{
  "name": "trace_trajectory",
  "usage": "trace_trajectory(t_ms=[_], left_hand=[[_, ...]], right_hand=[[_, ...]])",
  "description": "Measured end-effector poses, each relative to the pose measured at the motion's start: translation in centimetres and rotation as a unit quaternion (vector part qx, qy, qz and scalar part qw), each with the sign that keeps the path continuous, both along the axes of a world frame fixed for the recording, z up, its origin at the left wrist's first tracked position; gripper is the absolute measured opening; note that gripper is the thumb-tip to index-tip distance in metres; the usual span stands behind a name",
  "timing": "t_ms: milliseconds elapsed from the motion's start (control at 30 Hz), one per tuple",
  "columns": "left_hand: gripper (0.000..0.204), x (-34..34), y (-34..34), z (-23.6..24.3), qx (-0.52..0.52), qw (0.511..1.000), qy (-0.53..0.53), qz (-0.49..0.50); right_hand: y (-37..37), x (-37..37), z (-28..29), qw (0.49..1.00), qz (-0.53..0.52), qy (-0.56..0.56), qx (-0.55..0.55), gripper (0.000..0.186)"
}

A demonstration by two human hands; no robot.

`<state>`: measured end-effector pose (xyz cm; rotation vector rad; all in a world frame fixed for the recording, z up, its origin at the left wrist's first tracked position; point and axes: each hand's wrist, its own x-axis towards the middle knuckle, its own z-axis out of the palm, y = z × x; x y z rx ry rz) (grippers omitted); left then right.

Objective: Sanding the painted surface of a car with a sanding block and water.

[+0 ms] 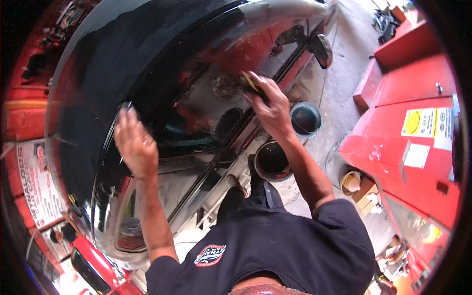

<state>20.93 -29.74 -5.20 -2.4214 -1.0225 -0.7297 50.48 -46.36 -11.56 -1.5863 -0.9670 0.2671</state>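
A glossy black car (83, 69) stretches across the view in front of me. My left hand (135, 145) rests against its roof edge, fingers stretched out and slightly blurred, holding nothing. Over the side window (196, 118), my right hand (269, 108) is closed round a thin pad with a yellow edge (251, 82). The palm and fingers partly hide that pad, so its exact kind does not show. Left of it, the glass shows a hazy greyish patch (226, 87), which may be a reflection.
The car's side mirror (322, 51) juts out beyond my right hand. Below my right forearm stand a blue-grey bucket (306, 120) and a dark bucket (272, 161). Red cabinets (388, 128) line the right side, near a pale tub (350, 183) and a cardboard box (366, 195).
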Motion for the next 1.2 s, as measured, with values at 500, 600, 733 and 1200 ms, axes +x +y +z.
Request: trace_trajectory(t_ms=[500, 600, 733, 1200], left_hand=[[0.043, 3.3, 1.4, 0.8, -0.002, 0.998, 0.019, -0.063], [0.053, 9.4, 1.2, 0.2, 0.005, 0.995, 0.092, -0.026], [0.051, 20.8, 3.3, -1.4, 0.050, 0.993, 0.083, -0.065], [0.034, 38.4, 5.8, -6.7, 0.091, 0.964, 0.085, -0.236]], right_hand=[[14.1, 0.3, 0.5, 0.921, -0.105, -0.358, 0.115, 0.047], [15.2, 7.6, -0.4, 0.957, -0.165, -0.234, 0.044, 0.046], [10.8, 8.6, -3.6, 0.964, -0.196, -0.177, 0.038, 0.043], [-6.1, 1.7, -13.3, 0.970, -0.204, 0.082, -0.106, 0.043]])
